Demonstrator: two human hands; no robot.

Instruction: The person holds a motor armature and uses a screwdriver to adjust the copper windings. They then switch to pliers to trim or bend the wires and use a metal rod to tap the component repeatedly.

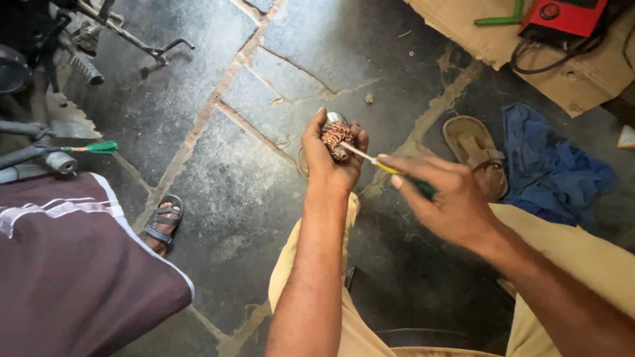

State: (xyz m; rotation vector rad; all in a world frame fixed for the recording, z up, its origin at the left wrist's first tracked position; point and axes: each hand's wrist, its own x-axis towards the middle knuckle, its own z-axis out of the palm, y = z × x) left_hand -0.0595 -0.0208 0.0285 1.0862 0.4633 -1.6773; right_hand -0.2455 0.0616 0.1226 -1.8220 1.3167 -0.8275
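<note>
A: Head view, centre. What does the left hand (331, 155) hold?

B: A motor winding (337, 135), a small bundle of copper wire with a shiny metal end at the top. The fingers are curled closed around it, thumb on 1 side and fingertips on the other, and it is held up above the stone floor (218, 172), in front of the person's knees.

A: And the right hand (450, 198)?

B: It grips a screwdriver (383, 165) with a yellow and dark green handle. The fingers are closed on the handle, with the index finger laid straight along it. The thin metal shaft points left and its tip touches the copper wire.

A: Head view, right side?

B: 1 tan sandal (473, 149) lies on the floor just beside a crumpled blue cloth (549, 168). Further up, a red machine (562, 14) with black cables rests on a sheet of cardboard (582, 82).

A: Head view, left side?

B: A second person's leg in dark maroon cloth (73, 264) with white stripes fills the lower corner, with a foot in a grey strapped sandal (162, 221) near it. Above stand motorcycle parts (59, 46), including a footrest and a kickstand.
</note>
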